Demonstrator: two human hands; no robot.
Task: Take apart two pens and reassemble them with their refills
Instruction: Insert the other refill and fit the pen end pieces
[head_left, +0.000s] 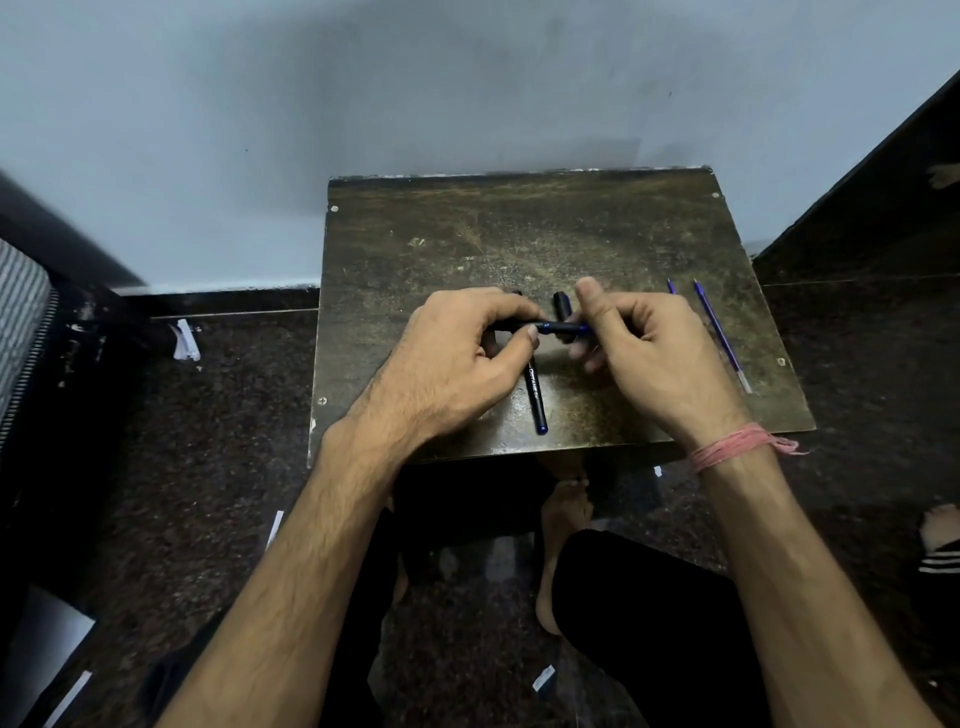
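Both hands meet over the middle of the worn surface (519, 218), holding one dark pen barrel (558, 328) level between them. The left hand (462, 364) pinches its left end between thumb and curled fingers; the right hand (654, 353) grips the other end with its fingers curled round it, thumb raised. A second barrel (535, 397) lies on the surface below the hands, and a dark cap (562, 306) stands just behind them. Two refills (719, 332) lie near the right edge, well apart from the hands, so disassembly looks largely done while refitting the refills and closing both pens apparently remains.
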